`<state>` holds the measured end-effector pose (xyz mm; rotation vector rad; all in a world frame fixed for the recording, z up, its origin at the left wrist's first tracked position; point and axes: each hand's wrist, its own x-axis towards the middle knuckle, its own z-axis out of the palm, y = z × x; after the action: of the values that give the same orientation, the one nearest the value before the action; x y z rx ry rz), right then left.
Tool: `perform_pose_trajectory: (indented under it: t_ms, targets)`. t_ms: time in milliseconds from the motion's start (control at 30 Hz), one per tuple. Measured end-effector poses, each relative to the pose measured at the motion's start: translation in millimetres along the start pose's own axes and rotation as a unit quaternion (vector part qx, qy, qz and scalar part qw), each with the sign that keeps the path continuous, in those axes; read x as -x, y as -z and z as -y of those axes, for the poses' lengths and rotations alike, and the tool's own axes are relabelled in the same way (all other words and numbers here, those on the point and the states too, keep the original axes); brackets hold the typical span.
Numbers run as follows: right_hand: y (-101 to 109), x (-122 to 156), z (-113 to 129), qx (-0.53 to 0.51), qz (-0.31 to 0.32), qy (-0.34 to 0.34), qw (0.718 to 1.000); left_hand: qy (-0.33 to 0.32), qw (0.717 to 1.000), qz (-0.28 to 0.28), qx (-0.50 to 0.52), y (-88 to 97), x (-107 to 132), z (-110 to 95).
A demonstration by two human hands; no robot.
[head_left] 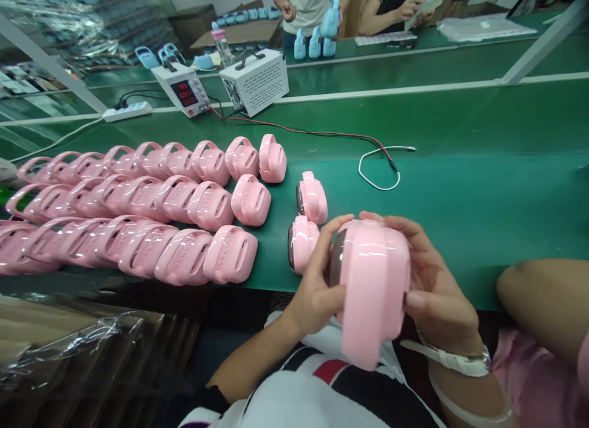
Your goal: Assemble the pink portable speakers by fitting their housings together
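I hold a pink plastic device with a handle [375, 280] in front of my chest, over the near edge of the green belt [483, 170]. My left hand [317, 280] grips its left side, fingers curled around the dark face. My right hand [432, 287] wraps its right side, a white watch on the wrist. Two more pink devices [311, 198] stand on the belt just beyond my left hand, the nearer one [301, 242] almost touching my fingers.
Three rows of several pink devices [138, 213] lie on the belt at the left. A white power supply [181, 90], a white box [255, 78] and a cable [380, 164] sit farther back. Other people [313, 4] handle blue devices [317, 41] across the table. Plastic wrapping [69, 342] lies lower left.
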<state>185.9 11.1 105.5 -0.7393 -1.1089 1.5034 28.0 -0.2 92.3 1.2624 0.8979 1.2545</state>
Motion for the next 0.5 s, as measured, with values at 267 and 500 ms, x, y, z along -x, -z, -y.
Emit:
perform_pose_trajectory:
  t_ms: [267,500]
  targets:
    - [-4.4,34.8,-10.9,0.245,-0.180,0.204,0.931,-0.159,0.977,-0.106,-0.091,-9.7,2.0,9.4]
    - [-9.6,28.8,-6.0,0.208,-0.134,0.101,0.964,-0.119,0.986,-0.096,-0.072,3.3,7.7,7.7]
